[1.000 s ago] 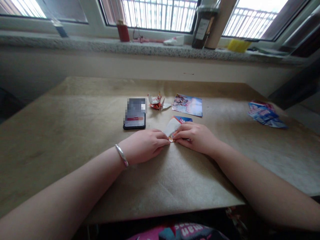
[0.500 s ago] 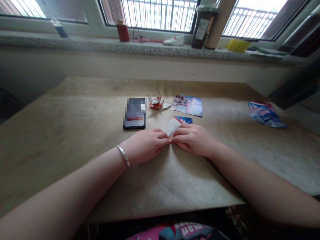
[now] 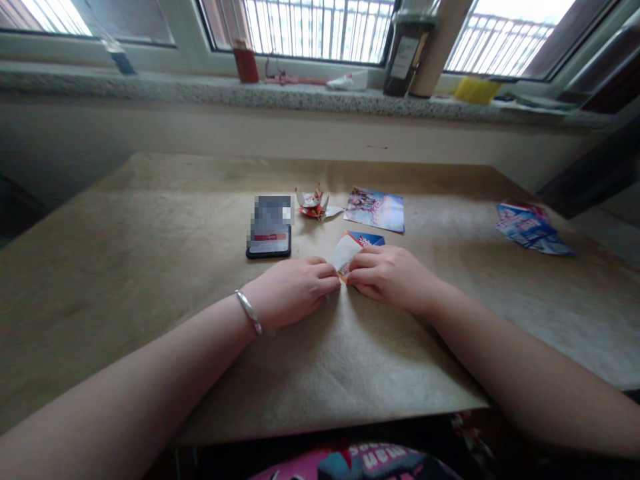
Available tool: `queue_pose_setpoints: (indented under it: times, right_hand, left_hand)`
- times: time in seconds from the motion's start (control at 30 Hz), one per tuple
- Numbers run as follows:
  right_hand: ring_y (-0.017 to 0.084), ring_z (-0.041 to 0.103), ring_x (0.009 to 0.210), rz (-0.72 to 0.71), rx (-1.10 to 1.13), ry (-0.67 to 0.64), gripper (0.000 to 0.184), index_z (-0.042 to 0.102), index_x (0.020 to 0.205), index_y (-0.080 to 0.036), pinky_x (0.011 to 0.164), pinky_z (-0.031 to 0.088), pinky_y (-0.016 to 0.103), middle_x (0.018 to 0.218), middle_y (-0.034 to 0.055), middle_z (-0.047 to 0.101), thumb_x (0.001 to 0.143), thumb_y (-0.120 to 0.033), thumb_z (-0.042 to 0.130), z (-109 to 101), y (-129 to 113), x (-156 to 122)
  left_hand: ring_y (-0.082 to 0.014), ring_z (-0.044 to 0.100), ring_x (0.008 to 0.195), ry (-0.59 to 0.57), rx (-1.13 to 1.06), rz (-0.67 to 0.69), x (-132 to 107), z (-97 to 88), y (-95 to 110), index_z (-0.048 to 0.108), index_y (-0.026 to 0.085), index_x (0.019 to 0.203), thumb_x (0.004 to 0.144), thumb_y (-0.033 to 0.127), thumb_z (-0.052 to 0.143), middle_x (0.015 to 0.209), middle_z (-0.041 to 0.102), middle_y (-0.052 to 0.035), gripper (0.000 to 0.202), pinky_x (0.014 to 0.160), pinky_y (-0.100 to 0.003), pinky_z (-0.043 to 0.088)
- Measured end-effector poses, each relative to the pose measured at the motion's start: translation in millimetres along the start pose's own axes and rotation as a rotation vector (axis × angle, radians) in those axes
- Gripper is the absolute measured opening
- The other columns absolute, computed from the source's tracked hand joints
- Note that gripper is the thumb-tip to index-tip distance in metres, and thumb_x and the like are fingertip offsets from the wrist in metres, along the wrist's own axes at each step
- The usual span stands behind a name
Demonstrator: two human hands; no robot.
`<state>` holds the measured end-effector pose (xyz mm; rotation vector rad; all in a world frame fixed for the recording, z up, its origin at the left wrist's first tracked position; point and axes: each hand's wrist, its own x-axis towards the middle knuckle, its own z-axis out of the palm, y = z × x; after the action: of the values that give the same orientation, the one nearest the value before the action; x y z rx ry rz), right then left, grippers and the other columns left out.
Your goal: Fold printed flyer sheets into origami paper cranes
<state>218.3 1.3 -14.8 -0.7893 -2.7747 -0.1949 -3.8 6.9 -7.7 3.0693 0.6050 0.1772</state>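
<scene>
A partly folded sheet of paper (image 3: 349,251), white with blue and orange printed areas, lies on the table between my hands. My left hand (image 3: 297,291), with a silver bangle at the wrist, has its fingers closed together at the near left edge of the paper. On the other side, my right hand (image 3: 387,279) is closed over the right part of the sheet and covers much of it. The fingertips of both hands are close to each other at the near corner. Whatever lies under the fingers is hidden.
Beyond the hands lie a phone (image 3: 270,230), folded red-and-white paper figures (image 3: 316,205) and a flat printed sheet (image 3: 376,209). A fanned stack of blue printed sheets (image 3: 533,228) is at the right of the table (image 3: 175,200). Bottles and small items line the windowsill (image 3: 190,90).
My right hand has shifted very slightly right, so the gap between the fingertips is a little wider. The paper and my left hand look almost unmoved.
</scene>
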Motion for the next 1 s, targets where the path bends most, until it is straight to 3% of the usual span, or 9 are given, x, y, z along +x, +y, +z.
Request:
queue_pose_setpoints:
  times: [0.33,0.57,1.0]
  right_hand:
    - [0.015,0.060,0.079,0.018,0.055,-0.013,0.022,0.068,0.080,-0.022,0.078,0.045,0.030,0.087,0.0042,0.069,0.085,-0.016,0.047,-0.7,6.2,-5.0]
    - [0.015,0.059,0.078,0.079,0.047,-0.052,0.020,0.069,0.079,-0.022,0.070,0.044,0.027,0.087,0.0028,0.068,0.082,-0.017,0.050,-5.8,13.2,-12.9]
    - [0.015,0.060,0.084,0.155,0.069,-0.095,0.017,0.068,0.075,-0.024,0.073,0.044,0.026,0.090,0.0016,0.067,0.078,-0.015,0.054,-12.2,18.9,-20.6]
  left_hand:
    - [-0.0183,0.058,0.094,0.019,-0.003,0.025,-2.4,3.7,-3.3,0.062,0.016,0.101,0.087,0.014,0.044,0.100,0.063,-0.0077,0.023,0.084,-0.032,0.050]
    - [-0.0186,0.056,0.096,0.018,-0.006,0.042,-2.2,3.8,-5.2,0.062,0.017,0.101,0.088,0.013,0.044,0.099,0.064,-0.0067,0.023,0.082,-0.031,0.050]
    - [-0.0187,0.056,0.094,0.044,0.012,0.055,-1.2,7.8,-8.2,0.062,0.017,0.101,0.089,0.014,0.043,0.097,0.064,-0.0075,0.023,0.081,-0.032,0.049]
